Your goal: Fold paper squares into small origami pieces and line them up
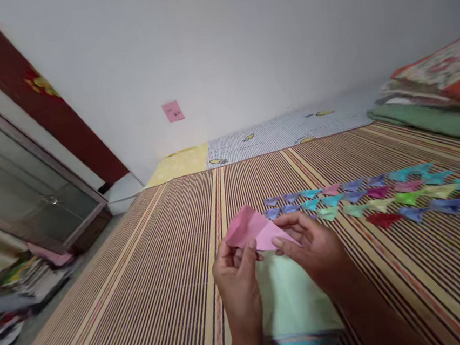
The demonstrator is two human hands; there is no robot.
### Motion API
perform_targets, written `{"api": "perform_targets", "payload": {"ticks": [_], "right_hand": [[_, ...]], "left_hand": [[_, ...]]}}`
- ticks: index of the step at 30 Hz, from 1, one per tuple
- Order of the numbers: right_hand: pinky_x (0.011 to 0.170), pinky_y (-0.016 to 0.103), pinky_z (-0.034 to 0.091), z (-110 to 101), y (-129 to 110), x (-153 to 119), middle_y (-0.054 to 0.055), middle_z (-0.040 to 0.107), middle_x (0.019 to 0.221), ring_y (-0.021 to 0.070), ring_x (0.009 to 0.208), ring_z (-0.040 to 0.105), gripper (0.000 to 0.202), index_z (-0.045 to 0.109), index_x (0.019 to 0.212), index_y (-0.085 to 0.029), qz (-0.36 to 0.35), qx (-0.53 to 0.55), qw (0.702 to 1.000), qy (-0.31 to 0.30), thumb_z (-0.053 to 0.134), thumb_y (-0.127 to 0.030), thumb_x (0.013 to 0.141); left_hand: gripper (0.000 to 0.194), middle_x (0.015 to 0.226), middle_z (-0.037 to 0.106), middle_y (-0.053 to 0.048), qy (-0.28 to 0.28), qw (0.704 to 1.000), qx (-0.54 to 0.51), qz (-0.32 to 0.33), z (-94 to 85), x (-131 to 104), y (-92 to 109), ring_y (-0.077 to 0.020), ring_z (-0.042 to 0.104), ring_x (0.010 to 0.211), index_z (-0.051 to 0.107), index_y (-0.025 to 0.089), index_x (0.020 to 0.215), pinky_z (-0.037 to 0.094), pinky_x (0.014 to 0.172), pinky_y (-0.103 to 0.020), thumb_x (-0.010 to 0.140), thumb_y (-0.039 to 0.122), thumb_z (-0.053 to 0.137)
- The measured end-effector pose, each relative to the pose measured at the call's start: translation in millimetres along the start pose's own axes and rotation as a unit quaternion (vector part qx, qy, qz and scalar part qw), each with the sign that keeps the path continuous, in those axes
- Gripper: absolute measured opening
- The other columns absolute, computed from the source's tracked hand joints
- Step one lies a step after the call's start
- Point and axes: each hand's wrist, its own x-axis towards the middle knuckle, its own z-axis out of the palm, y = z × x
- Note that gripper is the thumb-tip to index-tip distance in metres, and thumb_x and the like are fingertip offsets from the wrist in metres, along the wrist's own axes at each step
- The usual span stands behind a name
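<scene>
Between my two hands is a pink sheet of paper (255, 229), folded into a triangle with its peak pointing up and creases on its face. My left hand (237, 275) pinches its lower left part, thumb in front and fingers behind. At the right corner, my right hand (312, 240) grips the paper between thumb and fingers. Just below the hands lies a stack of paper (296, 296), pale green on top with a blue edge showing at the front. Part of the stack is hidden by my hands and forearms.
Several rows of small folded paper shapes (354, 196) in many colours lie to the right on the striped mat (154, 277). Folded bedding (440, 114) is piled at the far right. A pink note (173, 111) hangs on the wall. A glass-fronted cabinet (26, 165) stands left.
</scene>
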Motion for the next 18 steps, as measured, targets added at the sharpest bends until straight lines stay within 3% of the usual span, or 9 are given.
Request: {"api": "perform_targets", "payload": {"ticks": [4,9,14,18], "right_hand": [[0.063,0.025,0.053,-1,-2,-3,0.005,0.074,0.094,0.0154,0.076,0.066,0.028,0.064,0.108,-0.020,0.006,0.007,0.999,-0.035,0.074,-0.026,0.083],[0.065,0.026,0.051,8,-12,-10,0.003,0.073,0.084,0.0169,0.075,0.066,0.014,0.067,0.095,-0.019,-0.011,-0.072,0.996,-0.059,0.070,-0.027,0.085],[0.061,0.026,0.049,12,-11,-12,0.001,0.068,0.077,0.0168,0.069,0.061,0.012,0.064,0.087,-0.019,-0.019,-0.098,0.994,-0.042,0.064,-0.031,0.090],[0.062,0.026,0.049,9,-9,-9,0.001,0.066,0.077,0.0172,0.070,0.060,0.010,0.064,0.088,-0.019,-0.035,-0.087,0.995,-0.036,0.064,-0.029,0.089]], "left_hand": [[0.027,0.076,0.067,0.000,-0.019,1.000,0.012,-0.001,6.3,-3,3,-0.0090,0.058,0.060,0.067,0.016,0.093,0.048,0.056,-0.018,0.075,0.025,0.084],[0.023,0.082,0.064,0.001,0.047,0.996,0.047,0.060,6.8,-8,-1,-0.0134,0.064,0.073,0.057,0.021,0.091,0.053,0.067,-0.023,0.081,0.023,0.078],[0.007,0.089,0.066,-0.001,-0.009,0.982,0.158,0.103,0.6,-12,-1,-0.0145,0.063,0.079,0.067,0.020,0.092,0.050,0.071,-0.024,0.086,0.018,0.071],[0.009,0.083,0.065,-0.001,-0.066,0.986,0.139,0.072,-0.2,-11,6,-0.0125,0.057,0.070,0.072,0.019,0.091,0.047,0.065,-0.022,0.087,0.026,0.074]]}}
